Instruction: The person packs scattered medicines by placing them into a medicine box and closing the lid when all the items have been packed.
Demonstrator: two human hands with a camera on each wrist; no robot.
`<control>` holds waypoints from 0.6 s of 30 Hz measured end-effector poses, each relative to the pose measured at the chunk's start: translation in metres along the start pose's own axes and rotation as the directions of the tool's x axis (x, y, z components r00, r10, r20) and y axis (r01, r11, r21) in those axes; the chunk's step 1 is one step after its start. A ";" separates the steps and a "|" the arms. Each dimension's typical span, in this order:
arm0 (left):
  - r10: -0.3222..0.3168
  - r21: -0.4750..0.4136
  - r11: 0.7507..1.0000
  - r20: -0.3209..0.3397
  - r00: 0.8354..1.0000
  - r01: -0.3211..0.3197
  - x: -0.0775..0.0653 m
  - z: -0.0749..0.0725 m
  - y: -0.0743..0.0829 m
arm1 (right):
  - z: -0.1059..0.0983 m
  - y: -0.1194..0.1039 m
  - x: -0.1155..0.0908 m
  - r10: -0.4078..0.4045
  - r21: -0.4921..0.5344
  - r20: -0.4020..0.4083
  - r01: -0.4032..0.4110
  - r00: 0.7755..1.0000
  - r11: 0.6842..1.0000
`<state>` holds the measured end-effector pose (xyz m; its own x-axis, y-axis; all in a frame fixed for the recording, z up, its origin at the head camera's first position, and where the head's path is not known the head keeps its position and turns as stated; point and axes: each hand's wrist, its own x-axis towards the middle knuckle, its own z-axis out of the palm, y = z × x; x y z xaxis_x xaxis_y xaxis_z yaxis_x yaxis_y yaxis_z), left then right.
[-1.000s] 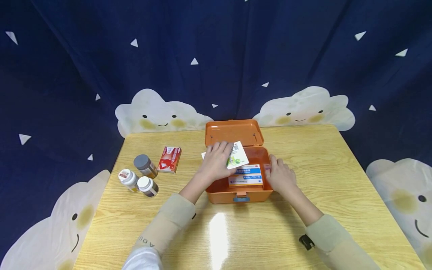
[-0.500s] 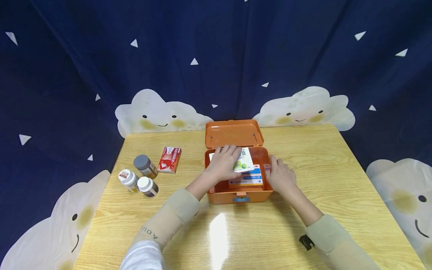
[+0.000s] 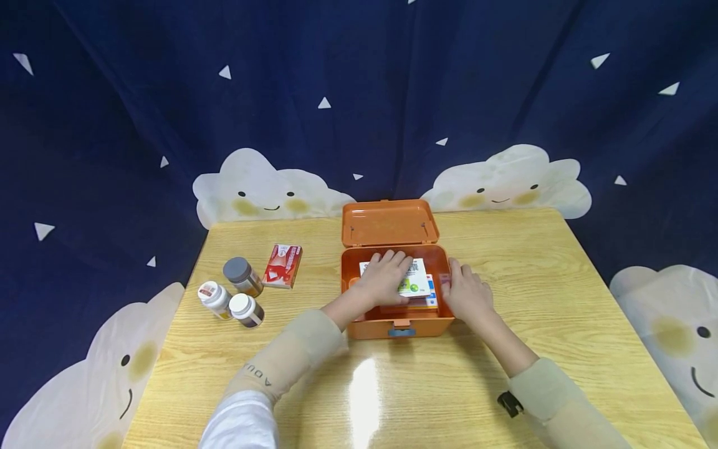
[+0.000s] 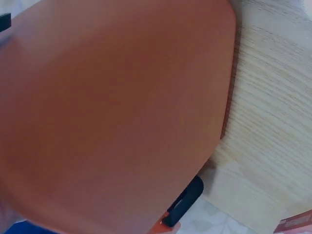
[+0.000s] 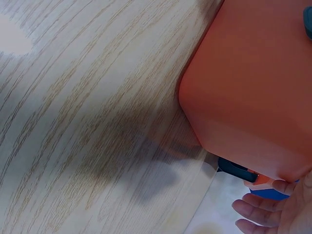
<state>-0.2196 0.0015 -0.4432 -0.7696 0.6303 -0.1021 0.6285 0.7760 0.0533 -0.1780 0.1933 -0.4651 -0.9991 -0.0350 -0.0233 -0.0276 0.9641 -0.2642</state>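
In the head view, my left hand [image 3: 384,280] holds a flat white medicine box [image 3: 415,277] with green print, thumb at its near edge and fingers spread across its top. This box lies low inside the orange case [image 3: 373,327], partly over a blue-and-white medicine box [image 3: 432,300]. At the case's right wall, my right hand [image 3: 468,291] grips the rim, thumb over the edge. The right wrist view shows its fingers [image 5: 258,209] loosely bent beside the case. Only the case's orange outer wall [image 4: 117,117] fills most of the left wrist view; the left fingers' grip is hidden there.
The case's lid [image 3: 389,223] stands open at the back. On the left of the wooden table [image 3: 505,249] lie a red medicine box [image 3: 282,266] and three bottles: a grey-capped one [image 3: 242,276], a white one [image 3: 215,299] and a dark-labelled one [image 3: 246,310].
My left hand has moved right and toward me, bringing the white medicine box down into the case over the blue-and-white box. My right hand has stayed at the rim.
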 end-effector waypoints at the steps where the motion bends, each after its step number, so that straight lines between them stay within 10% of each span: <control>1: 0.002 -0.001 1.000 0.007 1.000 -0.002 0.001 0.001 0.001 | 0.000 0.000 0.000 -0.002 0.001 0.000 0.002 1.000 1.000; 18: 0.003 -0.004 1.000 0.079 0.997 -0.002 0.017 0.011 0.015 | 0.001 0.002 0.001 -0.013 -0.004 0.000 0.013 1.000 1.000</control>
<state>-0.2220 0.0233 -0.4549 -0.7567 0.6285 -0.1802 0.6297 0.7747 0.0578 -0.1789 0.1948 -0.4667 -0.9987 -0.0478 -0.0201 -0.0409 0.9647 -0.2603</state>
